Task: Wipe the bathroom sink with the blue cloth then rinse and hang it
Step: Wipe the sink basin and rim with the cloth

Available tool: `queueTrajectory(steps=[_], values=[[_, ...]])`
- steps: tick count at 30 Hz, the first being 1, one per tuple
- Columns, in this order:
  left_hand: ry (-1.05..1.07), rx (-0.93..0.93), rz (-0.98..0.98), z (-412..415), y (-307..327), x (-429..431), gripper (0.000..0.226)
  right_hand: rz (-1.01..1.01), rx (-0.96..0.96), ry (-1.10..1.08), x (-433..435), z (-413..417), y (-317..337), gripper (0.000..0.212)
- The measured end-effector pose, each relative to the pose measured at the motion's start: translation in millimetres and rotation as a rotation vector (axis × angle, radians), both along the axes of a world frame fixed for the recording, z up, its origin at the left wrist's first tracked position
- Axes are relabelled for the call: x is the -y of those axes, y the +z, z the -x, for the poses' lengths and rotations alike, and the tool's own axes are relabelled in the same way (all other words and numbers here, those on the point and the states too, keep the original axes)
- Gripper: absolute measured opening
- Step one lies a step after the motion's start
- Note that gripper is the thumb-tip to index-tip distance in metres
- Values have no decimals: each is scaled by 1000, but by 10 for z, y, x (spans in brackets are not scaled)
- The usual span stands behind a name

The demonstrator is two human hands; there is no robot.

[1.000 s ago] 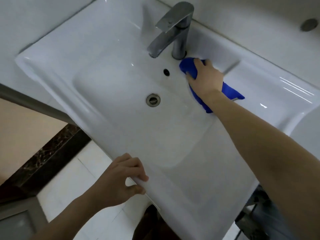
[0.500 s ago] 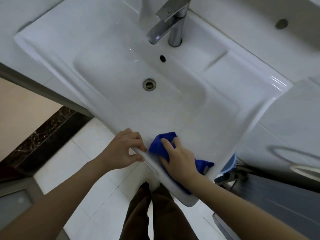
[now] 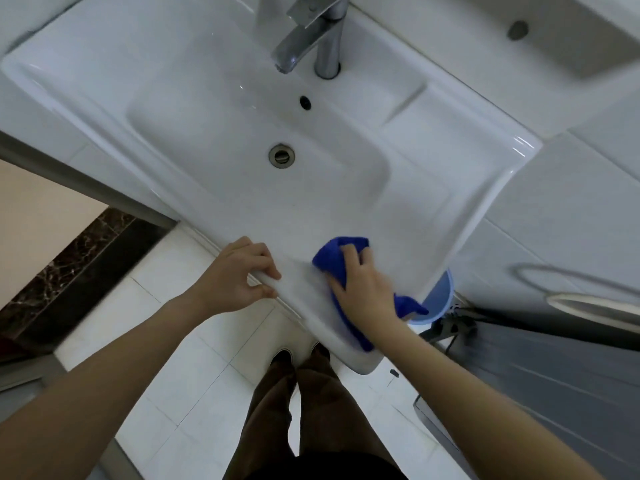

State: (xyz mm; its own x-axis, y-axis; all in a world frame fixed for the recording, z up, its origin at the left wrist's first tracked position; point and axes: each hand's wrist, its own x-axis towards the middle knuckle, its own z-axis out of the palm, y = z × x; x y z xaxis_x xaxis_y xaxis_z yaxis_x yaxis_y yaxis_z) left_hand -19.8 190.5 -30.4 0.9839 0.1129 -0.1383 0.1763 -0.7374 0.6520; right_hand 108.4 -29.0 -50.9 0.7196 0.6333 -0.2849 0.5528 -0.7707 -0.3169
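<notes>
The white ceramic sink fills the upper half of the view, with a chrome faucet at its back and a round drain in the basin. My right hand presses the bunched blue cloth flat against the sink's front rim, near its right corner. Part of the cloth trails out under my wrist. My left hand grips the front edge of the sink just left of the cloth, fingers curled over the rim.
A light blue bucket sits on the floor under the sink's right corner. A grey door with a metal handle is on the right. White floor tiles, my legs and shoes lie below; a dark marble threshold is at left.
My right hand swept the cloth from beside the faucet base down to the front rim, then shifted it slightly right along the rim. The left hand kept its hold on the front edge.
</notes>
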Motion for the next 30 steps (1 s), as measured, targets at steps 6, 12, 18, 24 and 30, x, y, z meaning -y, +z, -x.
queueTrajectory(steps=[6, 12, 18, 24, 30], values=[[-13, -4, -5, -22, 57, 17, 28, 95, 6, 399, 184, -251, 118, 53], [-13, 20, -4, -12, -23, -7, 26, 158, 242, -30, 177, -1676, 118, 54], [-8, 18, -20, -17, 4, 4, 27, 71, 204, -231, -1, -1403, 45, 55], [-12, -31, -21, -16, 89, 24, 28, 83, -94, 118, 74, -92, 161, 55], [-4, -45, -25, -7, 129, 30, 27, -149, -541, 114, 433, 298, 407, 39]])
